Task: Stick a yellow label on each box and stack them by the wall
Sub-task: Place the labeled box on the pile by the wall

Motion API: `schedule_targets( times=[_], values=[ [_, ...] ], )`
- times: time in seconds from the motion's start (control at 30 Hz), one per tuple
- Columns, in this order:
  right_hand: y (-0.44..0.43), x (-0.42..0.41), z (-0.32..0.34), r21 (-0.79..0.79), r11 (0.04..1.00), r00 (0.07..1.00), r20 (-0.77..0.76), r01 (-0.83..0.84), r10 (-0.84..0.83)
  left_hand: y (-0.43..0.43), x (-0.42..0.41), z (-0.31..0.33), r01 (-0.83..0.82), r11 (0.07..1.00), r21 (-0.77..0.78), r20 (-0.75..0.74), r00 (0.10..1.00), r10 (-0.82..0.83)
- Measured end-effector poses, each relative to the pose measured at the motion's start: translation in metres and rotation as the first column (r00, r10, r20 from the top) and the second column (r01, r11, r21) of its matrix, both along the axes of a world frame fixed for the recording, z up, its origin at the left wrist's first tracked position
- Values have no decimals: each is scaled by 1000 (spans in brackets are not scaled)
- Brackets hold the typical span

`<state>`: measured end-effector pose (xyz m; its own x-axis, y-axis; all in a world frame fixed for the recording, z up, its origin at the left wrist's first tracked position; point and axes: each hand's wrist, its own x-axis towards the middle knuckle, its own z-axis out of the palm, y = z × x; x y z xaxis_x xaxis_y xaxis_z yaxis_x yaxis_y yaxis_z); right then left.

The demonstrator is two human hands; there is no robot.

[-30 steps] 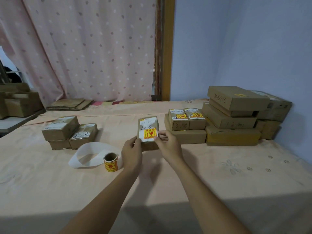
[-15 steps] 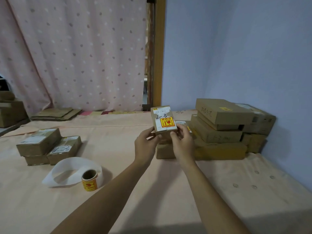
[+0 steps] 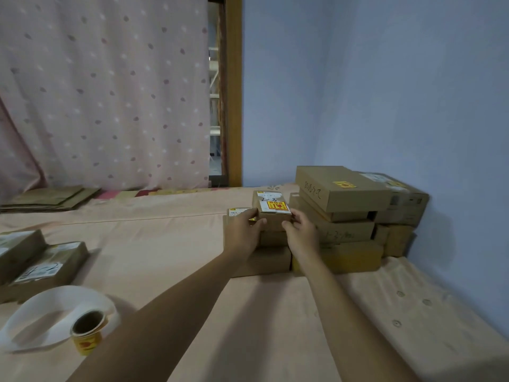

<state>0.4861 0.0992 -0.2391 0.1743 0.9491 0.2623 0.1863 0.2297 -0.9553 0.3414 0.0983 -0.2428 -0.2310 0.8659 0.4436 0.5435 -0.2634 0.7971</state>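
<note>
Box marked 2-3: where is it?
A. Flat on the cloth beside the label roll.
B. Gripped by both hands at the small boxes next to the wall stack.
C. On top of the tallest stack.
B: the left hand and right hand grip the box by its sides, over the small boxes beside the stack.

**Piles at the Right, Roll at the Front Left**

The small brown cardboard box point(image 3: 272, 217) is on top of the low cardboard pile point(image 3: 265, 261), with the left hand point(image 3: 243, 234) and the right hand point(image 3: 301, 234) at its sides. Just to the right, the taller pile of flat cardboard boxes point(image 3: 341, 194) stands against the blue wall point(image 3: 385, 92). At the front left lies the yellow label roll point(image 3: 86, 330) and, behind it, two taped cardboard boxes point(image 3: 49, 260).
</note>
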Motion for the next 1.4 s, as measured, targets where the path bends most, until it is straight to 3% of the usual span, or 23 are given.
schedule_targets(
  times=[0.23,0.47,0.7,1.13,1.4],
  values=[
    [11,7,-8,-50,997,998,22,-55,56,11,12,-15,-78,997,-21,-168,983,74],
    [14,3,-15,-103,984,987,50,-146,151,17,18,-14,-93,995,-48,-127,988,86],
    [14,6,-17,-174,970,980,65,-172,186,20,16,-15,-79,996,-44,-201,977,69],
    [16,9,-18,-163,976,971,167,-144,171,19,17,-23,-232,972,32,-373,899,227],
    [16,7,-19,-167,981,973,187,-100,131,16,16,-22,-202,979,3,-334,923,192]
  ],
)
